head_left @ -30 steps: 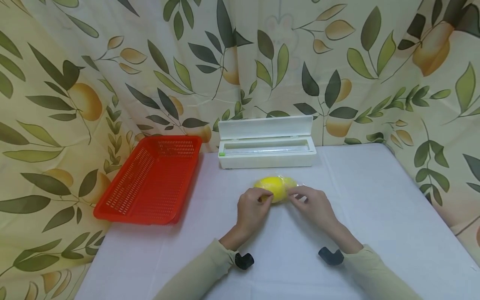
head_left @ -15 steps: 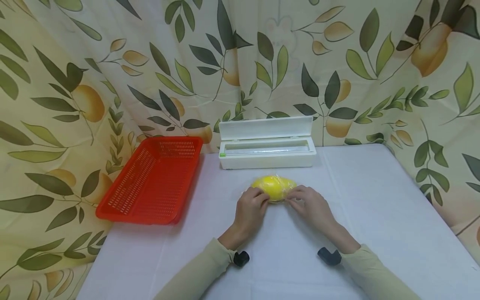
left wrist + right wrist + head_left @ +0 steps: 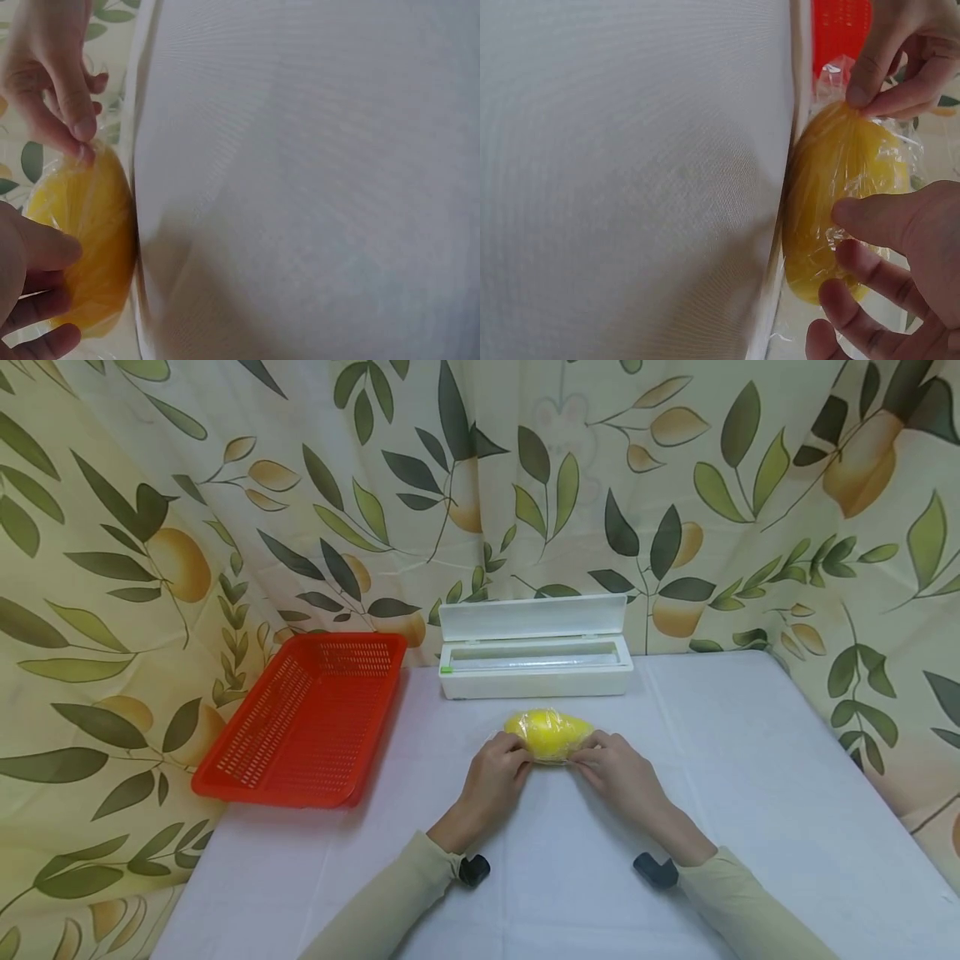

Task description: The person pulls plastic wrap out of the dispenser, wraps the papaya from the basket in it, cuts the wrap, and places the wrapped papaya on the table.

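Observation:
A smooth yellow oblong fruit [image 3: 551, 735], its kind unclear, lies on the table under clear, creased cling film [image 3: 847, 150]. My left hand [image 3: 495, 781] pinches the film at the fruit's near left side; in the right wrist view, thumb and forefinger of that left hand [image 3: 907, 64] gather it at one end. With its fingertips, my right hand [image 3: 618, 777] pinches the film at the near right side. The left wrist view shows the right hand [image 3: 56, 82] gripping film at the fruit's tip. Film partly sticks out beyond the fingers.
Behind the fruit stands a white cling film box [image 3: 536, 683] with its lid raised and a roll inside. A red perforated plastic basket [image 3: 367, 768] is at the left. White cloth [image 3: 750, 793] covers the table; a leaf-patterned curtain [image 3: 555, 527] hangs behind.
Both hands have shifted slightly toward me and lower against the fruit. The fruit's right end, earlier pale under bunched film, now shows bright yellow. Box and basket stay put.

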{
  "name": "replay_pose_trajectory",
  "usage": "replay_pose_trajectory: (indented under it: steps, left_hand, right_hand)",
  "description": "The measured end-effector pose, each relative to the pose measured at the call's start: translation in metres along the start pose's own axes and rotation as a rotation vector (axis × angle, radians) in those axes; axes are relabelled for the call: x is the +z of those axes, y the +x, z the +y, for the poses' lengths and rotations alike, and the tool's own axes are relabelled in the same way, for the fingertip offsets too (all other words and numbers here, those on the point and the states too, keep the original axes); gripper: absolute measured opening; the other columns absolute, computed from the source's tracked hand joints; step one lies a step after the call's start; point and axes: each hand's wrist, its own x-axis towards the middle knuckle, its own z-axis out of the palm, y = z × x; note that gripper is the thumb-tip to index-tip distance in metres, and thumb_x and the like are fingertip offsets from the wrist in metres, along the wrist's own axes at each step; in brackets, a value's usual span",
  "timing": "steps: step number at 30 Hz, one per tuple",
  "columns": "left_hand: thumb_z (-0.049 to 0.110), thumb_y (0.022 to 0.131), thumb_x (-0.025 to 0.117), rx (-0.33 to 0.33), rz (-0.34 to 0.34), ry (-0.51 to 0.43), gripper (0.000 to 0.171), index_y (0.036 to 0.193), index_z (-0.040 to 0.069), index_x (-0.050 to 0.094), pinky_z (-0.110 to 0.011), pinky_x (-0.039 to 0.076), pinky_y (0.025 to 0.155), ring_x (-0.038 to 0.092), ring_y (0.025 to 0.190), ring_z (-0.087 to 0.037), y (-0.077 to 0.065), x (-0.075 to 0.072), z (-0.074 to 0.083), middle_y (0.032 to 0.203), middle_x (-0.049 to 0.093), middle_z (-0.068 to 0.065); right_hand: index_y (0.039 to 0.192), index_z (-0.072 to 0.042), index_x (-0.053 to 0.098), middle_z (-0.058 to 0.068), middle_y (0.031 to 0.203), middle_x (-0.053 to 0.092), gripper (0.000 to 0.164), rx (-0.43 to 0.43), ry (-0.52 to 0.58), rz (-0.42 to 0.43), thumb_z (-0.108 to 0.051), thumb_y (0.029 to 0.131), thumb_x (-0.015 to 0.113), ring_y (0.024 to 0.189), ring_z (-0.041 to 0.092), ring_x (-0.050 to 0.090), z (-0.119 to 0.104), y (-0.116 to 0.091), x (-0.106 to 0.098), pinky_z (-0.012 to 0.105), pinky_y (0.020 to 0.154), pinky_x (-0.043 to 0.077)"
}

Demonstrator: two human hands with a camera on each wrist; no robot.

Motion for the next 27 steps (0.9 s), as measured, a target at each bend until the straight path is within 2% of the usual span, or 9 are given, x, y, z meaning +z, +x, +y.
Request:
replay_pose_trajectory:
  steps: [9,19,23,27]
  left_hand:
    - [0.007,0.088,0.081,-0.025,-0.049,0.038,0.005,0.092,0.009,0.082,-0.026,0.052,0.078,0.061,0.090,-0.015,0.002,-0.005,0.000,0.097,0.066,0.000]
    - [0.010,0.091,0.077,-0.059,-0.107,0.055,0.006,0.094,0.012,0.082,-0.026,0.051,0.076,0.061,0.090,-0.015,0.005,-0.007,-0.005,0.098,0.067,0.001]
    - [0.011,0.093,0.075,-0.087,-0.157,0.055,0.008,0.097,0.013,0.081,-0.029,0.051,0.077,0.063,0.095,-0.016,0.009,-0.011,-0.012,0.106,0.069,0.000]
    - [0.013,0.093,0.074,-0.099,-0.227,0.076,0.016,0.108,0.010,0.079,-0.033,0.054,0.085,0.065,0.107,-0.021,0.019,-0.018,-0.021,0.121,0.071,-0.004]
  right_hand:
    - [0.100,-0.013,0.083,0.001,0.098,0.066,0.014,0.018,-0.002,-0.037,-0.009,0.086,0.083,0.083,0.020,0.055,-0.001,0.000,0.000,0.031,0.062,0.050]
    - [0.102,-0.014,0.083,0.001,0.099,0.068,0.015,0.002,-0.024,-0.057,-0.009,0.088,0.081,0.085,0.020,0.058,-0.004,-0.001,-0.002,0.035,0.064,0.053]
    - [0.101,-0.014,0.082,0.000,0.097,0.069,0.015,-0.040,-0.055,-0.056,-0.010,0.087,0.082,0.082,0.018,0.059,-0.008,0.001,-0.006,0.034,0.065,0.054]
    - [0.101,-0.013,0.082,-0.002,0.091,0.068,0.016,-0.103,-0.064,-0.104,-0.010,0.085,0.083,0.077,0.013,0.058,-0.014,0.004,-0.011,0.031,0.066,0.054]
